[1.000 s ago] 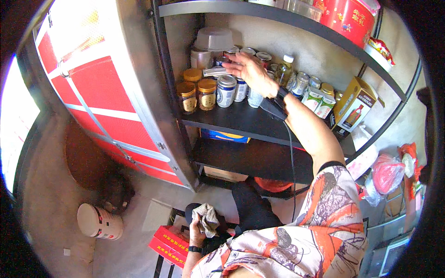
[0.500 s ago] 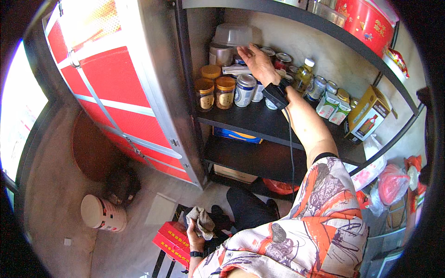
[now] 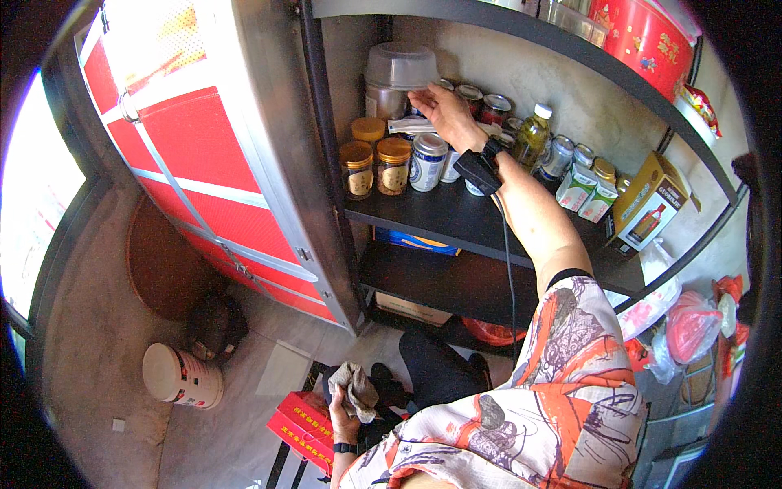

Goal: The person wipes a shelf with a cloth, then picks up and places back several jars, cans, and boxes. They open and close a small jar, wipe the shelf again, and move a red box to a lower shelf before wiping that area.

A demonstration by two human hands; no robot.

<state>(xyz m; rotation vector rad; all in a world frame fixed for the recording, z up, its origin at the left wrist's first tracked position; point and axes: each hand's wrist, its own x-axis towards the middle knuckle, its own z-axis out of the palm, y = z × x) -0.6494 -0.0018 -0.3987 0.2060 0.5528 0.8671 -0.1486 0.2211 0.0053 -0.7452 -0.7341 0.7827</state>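
Note:
My right hand (image 3: 444, 114) reaches onto the upper shelf, its fingers extended and a little apart. Its fingertips are at the edge of a translucent plastic dome-shaped cover (image 3: 401, 65), which sits over a pale canister (image 3: 386, 100); whether they touch is unclear. Below the hand are a white can (image 3: 428, 163) and jars with golden lids (image 3: 393, 165). Low down, my left hand (image 3: 344, 422) is closed around a crumpled grey-brown cloth (image 3: 356, 393), next to a red box (image 3: 303, 428).
Cans, an oil bottle (image 3: 533, 137), small cartons (image 3: 577, 189) and a brown box (image 3: 652, 208) line the black shelf (image 3: 481, 220). A red cabinet (image 3: 195, 138) stands at the left. A white bucket (image 3: 181, 376) is on the floor. Plastic bags (image 3: 692, 322) hang at right.
My right hand has shifted slightly left and down toward the clear cover. The cover now sits a little lower and further left over the canister. My left hand stays on the cloth.

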